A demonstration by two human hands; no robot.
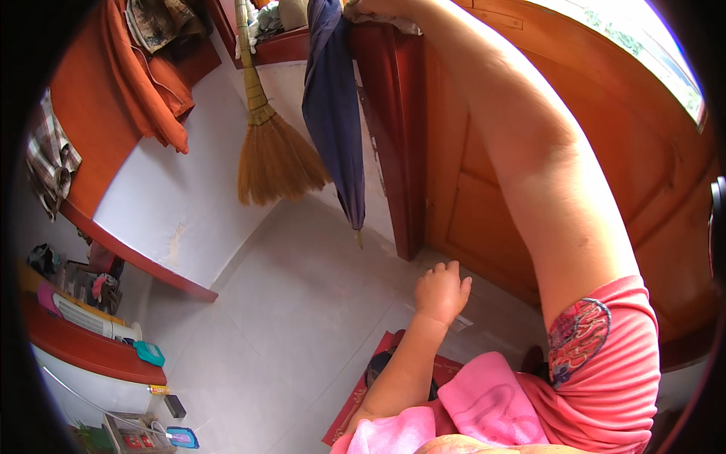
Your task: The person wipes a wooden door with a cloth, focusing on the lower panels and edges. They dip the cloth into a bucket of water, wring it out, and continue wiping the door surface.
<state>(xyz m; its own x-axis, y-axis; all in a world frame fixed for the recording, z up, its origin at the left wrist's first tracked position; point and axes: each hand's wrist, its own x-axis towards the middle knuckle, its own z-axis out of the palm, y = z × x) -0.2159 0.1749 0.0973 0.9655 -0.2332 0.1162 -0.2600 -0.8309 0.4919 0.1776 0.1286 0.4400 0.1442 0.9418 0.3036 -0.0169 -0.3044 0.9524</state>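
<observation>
My right arm reaches up along the door to the top edge of the view. There my right hand [382, 7], partly cut off, is closed on a pale cloth [409, 28] against the top of the dark red door frame [389, 136]. My left hand [442, 293] hangs low over the floor with its fingers curled in, and nothing shows in it. Just left of the frame hangs a folded dark blue umbrella [333, 113], tip down. A straw broom [276, 155] hangs beside it, bristles down.
An orange wooden door [484, 204] stands at the right. Orange clothing [147, 83] and a checked cloth [53, 159] hang at the left. A red mat or board [352, 405] lies on the grey tiled floor [257, 325] by my left forearm. Shelves with small items curve along the lower left.
</observation>
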